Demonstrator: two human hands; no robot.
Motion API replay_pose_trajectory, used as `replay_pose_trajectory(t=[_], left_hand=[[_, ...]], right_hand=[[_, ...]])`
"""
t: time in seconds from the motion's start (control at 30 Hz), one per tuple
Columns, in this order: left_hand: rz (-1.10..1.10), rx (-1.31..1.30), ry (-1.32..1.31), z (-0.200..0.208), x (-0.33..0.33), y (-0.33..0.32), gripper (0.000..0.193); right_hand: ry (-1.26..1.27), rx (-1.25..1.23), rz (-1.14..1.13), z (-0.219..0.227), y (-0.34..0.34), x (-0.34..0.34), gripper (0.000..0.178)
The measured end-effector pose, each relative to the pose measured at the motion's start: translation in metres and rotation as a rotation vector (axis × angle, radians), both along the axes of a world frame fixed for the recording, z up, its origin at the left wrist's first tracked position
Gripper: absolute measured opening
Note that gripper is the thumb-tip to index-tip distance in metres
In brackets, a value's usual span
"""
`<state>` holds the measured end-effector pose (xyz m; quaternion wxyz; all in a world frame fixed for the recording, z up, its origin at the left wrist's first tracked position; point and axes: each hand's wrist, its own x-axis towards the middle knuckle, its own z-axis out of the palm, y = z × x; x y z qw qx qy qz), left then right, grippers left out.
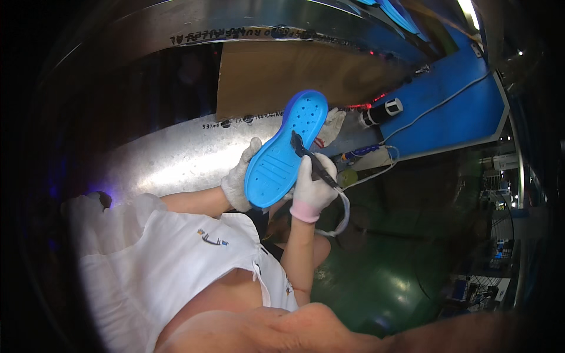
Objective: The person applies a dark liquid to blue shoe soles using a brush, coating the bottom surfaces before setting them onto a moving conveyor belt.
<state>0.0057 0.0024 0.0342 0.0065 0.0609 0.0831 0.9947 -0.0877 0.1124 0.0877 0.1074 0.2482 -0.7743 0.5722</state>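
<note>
Between left hand (236, 181) and right hand (315, 191), a blue shoe sole (273, 162) slants near-left to far-right; left fingers grip its left edge, right fingers clasp a black handheld tool (319, 170), tip over mid-sole.

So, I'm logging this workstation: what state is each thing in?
Blue sole: gripped in the gloved left hand, holed face showing.
Black tool: held in the gloved right hand, tip over the sole, contact unclear.
Pale tube: curved beside the right hand.
Cardboard sheet: spread open.
Black-and-white cylinder: upright or lying, cannot tell.
Gray cable: draped across the blue panel.
Lamp: lit.
</note>
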Motion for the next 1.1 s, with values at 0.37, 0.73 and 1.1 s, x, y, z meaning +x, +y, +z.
replay_pose_trajectory(t=[0.37, 0.73, 1.1], left_hand=[[0.149, 0.022, 0.090, -0.029, -0.016, -0.012, 0.081], [0.081, -0.010, -0.043, 0.000, -0.019, -0.032, 0.080], [-0.267, -0.435, -0.215, 0.002, -0.025, -0.089, 0.076]], right_hand=[[0.403, 0.061, 0.321, -0.004, 0.008, 0.037, 0.021], [0.322, -0.006, 0.418, 0.000, 0.011, 0.063, 0.025], [0.144, 0.043, 0.683, 0.007, 0.028, 0.024, 0.021]])
